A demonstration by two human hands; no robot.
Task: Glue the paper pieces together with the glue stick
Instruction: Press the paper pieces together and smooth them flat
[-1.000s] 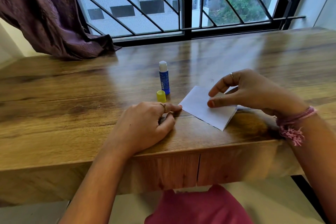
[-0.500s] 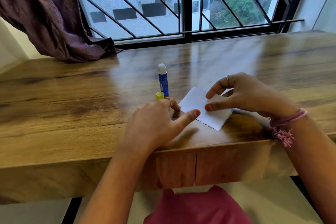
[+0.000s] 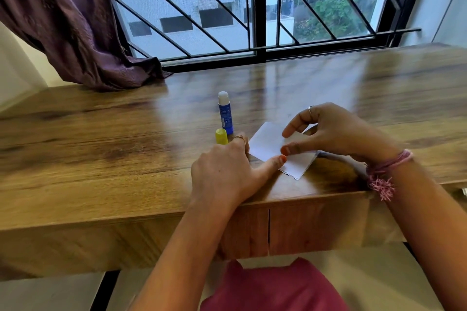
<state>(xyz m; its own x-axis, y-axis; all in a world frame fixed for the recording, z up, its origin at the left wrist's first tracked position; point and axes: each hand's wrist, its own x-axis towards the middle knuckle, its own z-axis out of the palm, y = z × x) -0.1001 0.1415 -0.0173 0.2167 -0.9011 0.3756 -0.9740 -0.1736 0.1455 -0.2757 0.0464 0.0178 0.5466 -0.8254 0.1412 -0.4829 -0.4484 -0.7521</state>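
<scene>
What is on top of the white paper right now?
The left hand has its thumb on the paper, and the right hand presses it with thumb and forefinger. The right hand hides the paper's far corner, so anything there cannot be seen.

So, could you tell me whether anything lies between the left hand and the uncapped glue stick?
Only the yellow cap, standing just in front of the glue stick and beside the left hand. That hand is pressing the paper; reaching over the cap looks easy.
</scene>
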